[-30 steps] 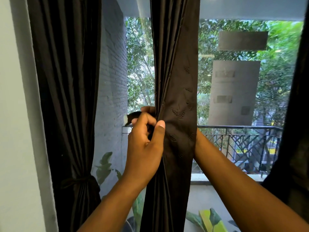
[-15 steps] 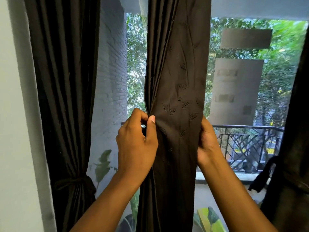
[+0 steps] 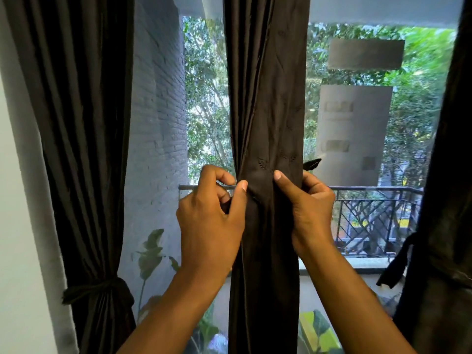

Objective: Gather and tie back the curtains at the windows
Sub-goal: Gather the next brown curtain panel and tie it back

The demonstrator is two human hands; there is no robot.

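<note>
Middle curtain [image 3: 265,123] is hanging in front of the window glass [image 3: 207,98], bunched into one narrow column, centre of view.

Left hand [image 3: 212,218] is gripping the left edge of the bunch, thumb pressing onto the front folds, fingers curling round a dark strip of fabric, likely one end of the tie-back. Right hand [image 3: 310,208] is clamping the right edge at the same height, thumb on the front, fingers wrapping behind. A dark pointed tip, the strap end [image 3: 312,164], is sticking out just above the right hand; probably the other end of the tie.

Judgement: both hands are squeezing at one level to keep the folds gathered while the band goes round, so the tie is being started, not yet knotted.

Left curtain [image 3: 84,149] is already cinched low down by its tie [image 3: 99,290], against the near white wall [image 3: 18,226]. Right curtain [image 3: 449,200] is at the frame edge, a loose strap [image 3: 396,264] dangling beside it.

Open glass on both sides of the middle bunch is giving the elbows room. Balcony railing [image 3: 378,213] and leaves [image 3: 150,251] are beyond the pane, out of the way.
</note>
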